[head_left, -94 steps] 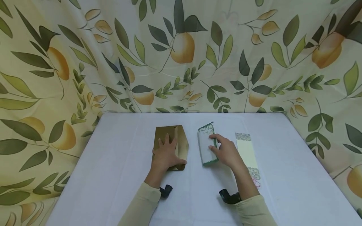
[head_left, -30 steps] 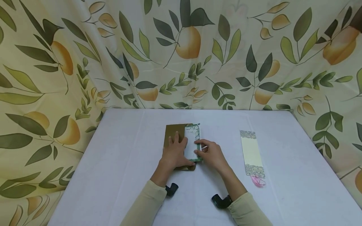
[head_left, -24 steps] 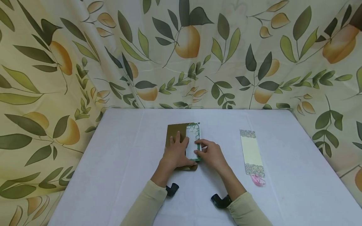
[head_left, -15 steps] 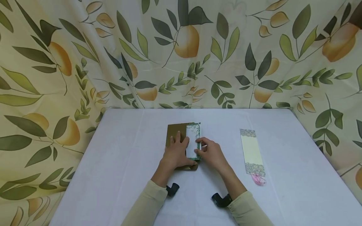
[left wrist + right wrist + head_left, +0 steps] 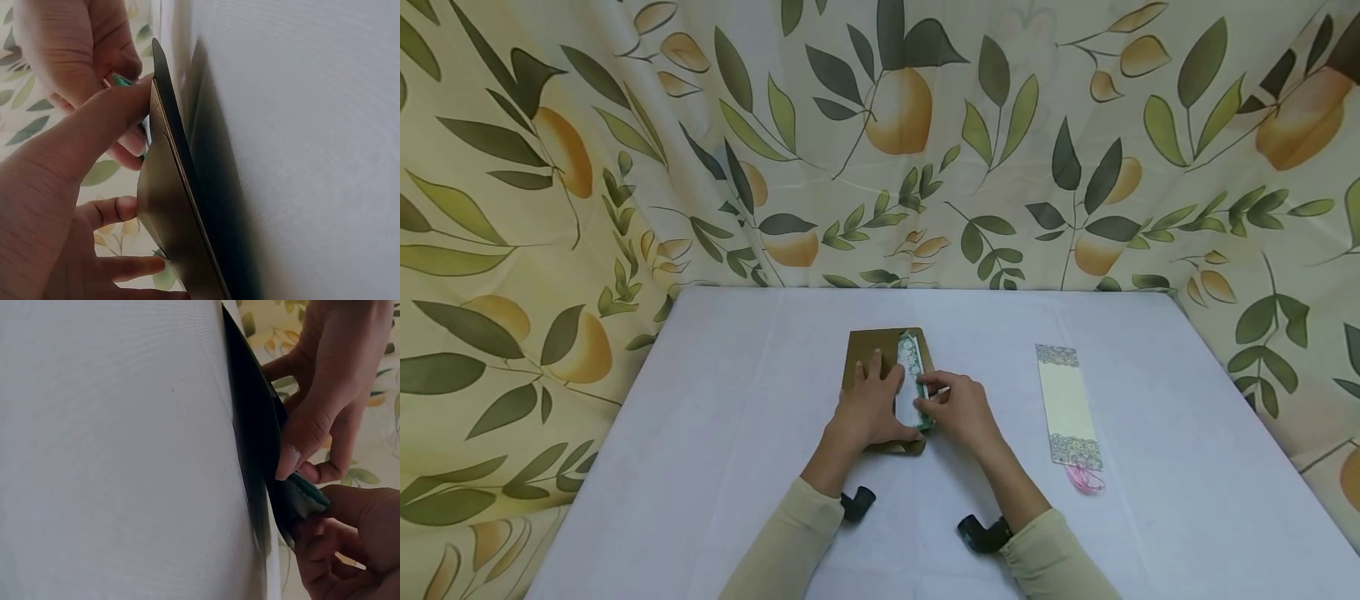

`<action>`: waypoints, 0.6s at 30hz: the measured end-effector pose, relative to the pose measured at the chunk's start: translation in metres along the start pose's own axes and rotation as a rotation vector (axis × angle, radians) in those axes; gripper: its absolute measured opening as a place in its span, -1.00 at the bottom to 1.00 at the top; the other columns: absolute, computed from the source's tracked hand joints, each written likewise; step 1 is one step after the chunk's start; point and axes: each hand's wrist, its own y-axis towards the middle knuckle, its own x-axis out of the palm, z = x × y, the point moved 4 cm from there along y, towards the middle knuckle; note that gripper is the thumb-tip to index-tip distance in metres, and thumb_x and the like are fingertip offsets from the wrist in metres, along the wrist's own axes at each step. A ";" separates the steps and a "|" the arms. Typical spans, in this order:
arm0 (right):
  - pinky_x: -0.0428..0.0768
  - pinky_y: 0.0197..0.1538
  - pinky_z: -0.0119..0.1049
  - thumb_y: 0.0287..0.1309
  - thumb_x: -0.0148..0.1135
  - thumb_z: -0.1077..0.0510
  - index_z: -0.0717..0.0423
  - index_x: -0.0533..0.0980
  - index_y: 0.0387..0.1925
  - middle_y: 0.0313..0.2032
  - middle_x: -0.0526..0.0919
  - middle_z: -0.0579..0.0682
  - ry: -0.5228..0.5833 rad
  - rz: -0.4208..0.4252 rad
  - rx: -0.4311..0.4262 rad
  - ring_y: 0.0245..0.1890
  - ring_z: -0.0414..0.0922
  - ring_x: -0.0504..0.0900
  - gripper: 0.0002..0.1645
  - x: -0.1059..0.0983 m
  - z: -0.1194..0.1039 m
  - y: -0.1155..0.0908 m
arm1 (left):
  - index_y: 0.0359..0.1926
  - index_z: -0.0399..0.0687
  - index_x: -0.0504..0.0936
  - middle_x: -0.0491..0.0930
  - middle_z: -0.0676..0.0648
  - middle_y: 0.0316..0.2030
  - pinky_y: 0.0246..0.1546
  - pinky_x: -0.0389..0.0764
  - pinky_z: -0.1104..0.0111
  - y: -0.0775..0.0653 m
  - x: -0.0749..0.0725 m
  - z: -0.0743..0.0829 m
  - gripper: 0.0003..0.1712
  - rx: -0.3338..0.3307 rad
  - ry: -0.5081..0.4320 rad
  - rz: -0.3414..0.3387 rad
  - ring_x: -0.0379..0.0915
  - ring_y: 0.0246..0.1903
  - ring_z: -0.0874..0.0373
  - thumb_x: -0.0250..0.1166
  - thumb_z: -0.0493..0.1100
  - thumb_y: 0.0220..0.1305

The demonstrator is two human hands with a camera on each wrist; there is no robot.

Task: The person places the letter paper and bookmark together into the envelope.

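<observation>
A golden-brown envelope (image 5: 868, 343) lies at the middle of the table, tilted off the cloth in both wrist views. My left hand (image 5: 867, 410) rests across it with fingers spread, the thumb at its near right edge. A folded paper (image 5: 908, 400), white with a green floral border, sits partly inside the envelope's opening. My right hand (image 5: 957, 407) pinches the paper's right edge between thumb and fingers. In the left wrist view the envelope (image 5: 165, 187) hides most of the paper. From the right wrist, the green edge of the paper (image 5: 306, 494) shows between both hands.
To the right lies a cream bookmark (image 5: 1067, 404) with lace-patterned ends and a pink tassel (image 5: 1084, 479). A white cloth covers the table (image 5: 715, 400). A fruit-and-leaf printed curtain (image 5: 985, 183) hangs behind it. Black wrist cameras (image 5: 983, 533) sit on both wrists.
My right hand has brought the folded paper left from beside the envelope and into its opening. Less of the paper shows now, and the envelope's right flap shows beyond it. My left hand stays on the envelope.
</observation>
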 end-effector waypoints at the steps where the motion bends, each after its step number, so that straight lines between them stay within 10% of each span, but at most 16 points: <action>1: 0.58 -0.39 -0.30 0.12 0.55 0.28 0.20 0.70 0.01 -0.26 0.69 0.02 0.010 0.007 0.001 -0.39 -0.12 0.63 -0.62 0.000 0.000 0.000 | 0.28 0.11 0.39 -0.04 -0.32 0.58 0.16 0.36 -0.38 0.000 0.000 0.000 -0.01 0.001 -0.005 -0.005 -0.06 0.49 -0.48 0.62 0.37 -0.07; 18: 0.67 -0.34 -0.24 0.16 0.51 0.31 0.26 0.61 0.10 -0.23 0.78 0.06 0.123 -0.066 0.024 -0.38 -0.12 0.74 -0.53 0.010 -0.003 -0.003 | 0.09 0.10 0.38 -0.07 -0.28 0.59 0.19 0.37 -0.34 -0.001 -0.002 0.004 -0.18 0.029 -0.068 -0.010 -0.09 0.51 -0.43 0.59 0.35 0.01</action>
